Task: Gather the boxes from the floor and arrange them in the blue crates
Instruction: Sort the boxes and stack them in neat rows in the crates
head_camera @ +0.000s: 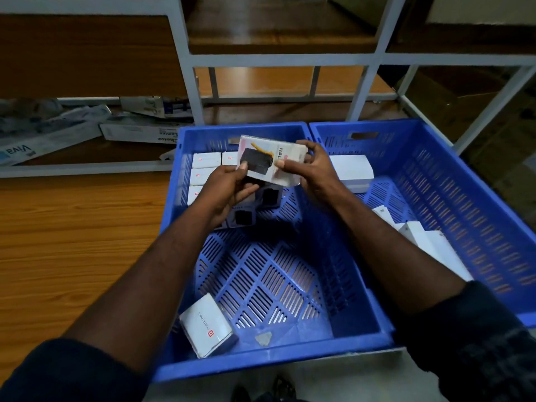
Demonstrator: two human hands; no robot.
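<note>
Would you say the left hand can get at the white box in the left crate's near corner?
Probably yes, once freed: the left hand helps the right hand hold a printed box, but the white box lies uncovered in the left crate.

The single head-worn camera looks forward and steeply down, close above two blue crates [290, 364].
</note>
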